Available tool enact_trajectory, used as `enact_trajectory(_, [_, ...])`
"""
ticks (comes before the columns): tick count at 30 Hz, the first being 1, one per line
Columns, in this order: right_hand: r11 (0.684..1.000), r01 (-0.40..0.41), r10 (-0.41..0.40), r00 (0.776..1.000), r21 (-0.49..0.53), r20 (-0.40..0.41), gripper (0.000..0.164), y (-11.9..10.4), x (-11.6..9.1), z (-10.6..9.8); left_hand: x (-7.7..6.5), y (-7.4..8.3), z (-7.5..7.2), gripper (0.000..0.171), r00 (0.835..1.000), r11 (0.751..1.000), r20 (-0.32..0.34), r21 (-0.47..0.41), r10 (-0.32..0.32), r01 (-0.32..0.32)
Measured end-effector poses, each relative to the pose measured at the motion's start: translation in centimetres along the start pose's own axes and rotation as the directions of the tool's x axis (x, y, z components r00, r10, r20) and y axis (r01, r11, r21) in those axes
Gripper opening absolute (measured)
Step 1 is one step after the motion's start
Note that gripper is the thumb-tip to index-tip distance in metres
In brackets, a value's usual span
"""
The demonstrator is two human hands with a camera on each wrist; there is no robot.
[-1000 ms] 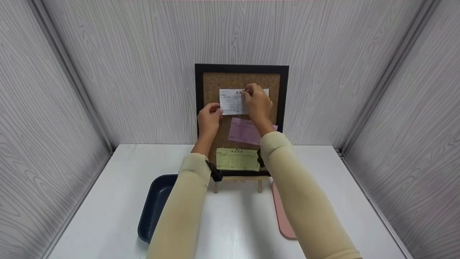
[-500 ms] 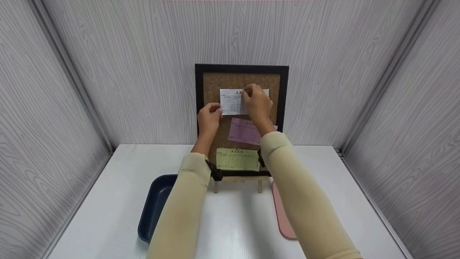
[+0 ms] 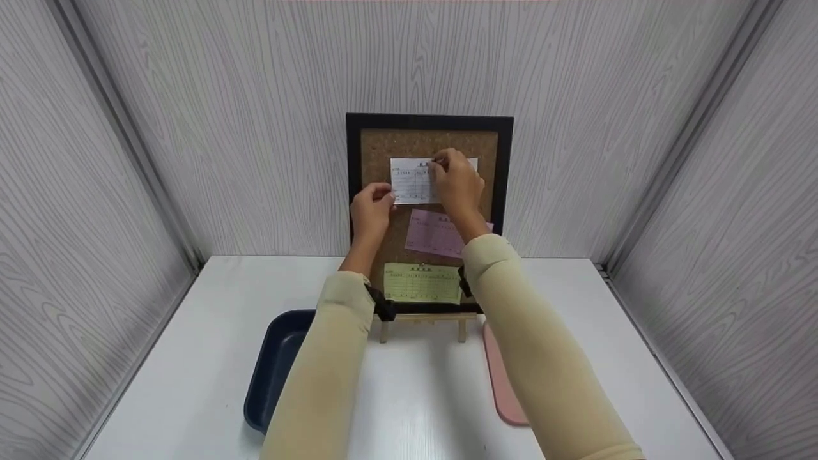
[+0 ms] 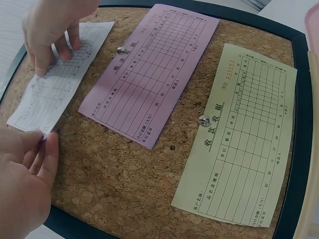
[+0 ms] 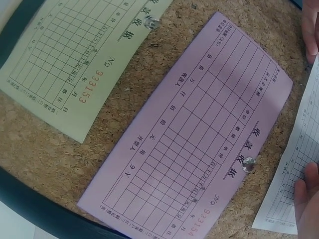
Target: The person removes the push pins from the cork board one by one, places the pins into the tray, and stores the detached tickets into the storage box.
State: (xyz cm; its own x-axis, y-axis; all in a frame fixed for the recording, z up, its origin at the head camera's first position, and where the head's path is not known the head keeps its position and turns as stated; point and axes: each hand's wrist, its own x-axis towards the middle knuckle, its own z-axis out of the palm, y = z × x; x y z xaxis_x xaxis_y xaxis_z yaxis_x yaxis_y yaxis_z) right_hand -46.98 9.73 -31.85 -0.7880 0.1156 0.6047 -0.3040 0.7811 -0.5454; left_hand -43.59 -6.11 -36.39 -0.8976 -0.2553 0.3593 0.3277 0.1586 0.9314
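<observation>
A white receipt slip [image 3: 409, 182] lies against the upper part of a black-framed corkboard [image 3: 380, 144]. My left hand [image 3: 370, 211] pinches its lower left corner between thumb and finger. At the slip's top edge, my right hand [image 3: 461, 182] has thumb and finger together on a small push pin, now hidden by the fingers. Below is a tilted pink-purple receipt slip [image 3: 431, 233], held by a clear push pin [image 4: 121, 50]. Lowest comes a yellow-green receipt slip [image 3: 422, 283], with its own clear pin [image 4: 204, 121] at the top edge.
The board stands on a small wooden easel [image 3: 383, 331] on a white table [image 3: 409, 396]. To the left is a dark blue tray [image 3: 259, 383], partly behind the left sleeve. A pink tray [image 3: 501, 383] lies to the right, partly under the right sleeve. Grey wood-patterned walls surround the table.
Both hands stay almost still at the white slip. The pin tip glimpsed at the right fingertips one second ago is now out of sight behind them.
</observation>
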Motion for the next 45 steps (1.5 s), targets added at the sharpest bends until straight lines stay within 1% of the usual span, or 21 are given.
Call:
enact_trajectory(5, [1.000, -0.003, 0.003, 1.000, 0.000, 0.011, 0.017, -0.1, 0.0, -0.2, 0.0, 0.1, 0.0, 0.016, 1.000, 1.000, -0.008, -0.022, 0.002, -0.003])
enact_trajectory(12, [1.000, -0.011, 0.011, 1.000, 0.001, 0.015, 0.016, 0.0, 0.0, -0.4, -0.2, 0.0, 0.2, 0.016, 1.000, 1.000, -0.010, -0.031, -0.003, 0.003])
enact_trajectory(21, [0.999, 0.028, -0.029, 0.999, 0.023, 0.034, 0.016, 0.3, -0.3, -0.9, -0.3, 0.0, 0.2, 0.016, 1.000, 0.996, -0.006, -0.084, -0.024, 0.023])
enact_trajectory(27, [0.989, 0.038, -0.047, 0.997, 0.140, 0.061, 0.018, 0.4, -0.6, -1.7, -0.5, 0.1, 0.0, 0.018, 0.999, 0.991, 0.017, -0.129, -0.038, 0.040])
enact_trajectory(31, [0.973, 0.059, -0.074, 0.995, 0.225, 0.061, 0.019, 0.2, -0.7, -2.3, -0.8, 0.1, -0.4, 0.018, 0.999, 0.987, 0.020, -0.152, -0.051, 0.053])
enact_trajectory(34, [0.951, 0.073, -0.093, 0.994, 0.300, 0.053, 0.018, 0.2, -1.1, -2.8, -1.1, 0.1, -0.7, 0.018, 0.998, 0.986, 0.020, -0.159, -0.053, 0.055])
enact_trajectory(38, [0.918, 0.102, -0.123, 0.992, 0.384, 0.030, 0.016, 0.6, -1.9, -3.4, -1.6, -0.1, -0.9, 0.018, 0.999, 0.986, 0.020, -0.160, -0.043, 0.045])
enact_trajectory(41, [0.904, 0.111, -0.129, 0.992, 0.412, 0.015, 0.016, 1.2, -2.9, -3.7, -2.1, -0.2, -1.0, 0.018, 0.999, 0.984, 0.019, -0.169, -0.049, 0.052])
enact_trajectory(45, [0.889, 0.101, -0.118, 0.993, 0.447, 0.011, 0.018, 1.9, -4.4, -4.1, -2.9, -0.3, -1.2, 0.019, 0.997, 0.976, 0.027, -0.207, -0.067, 0.071])
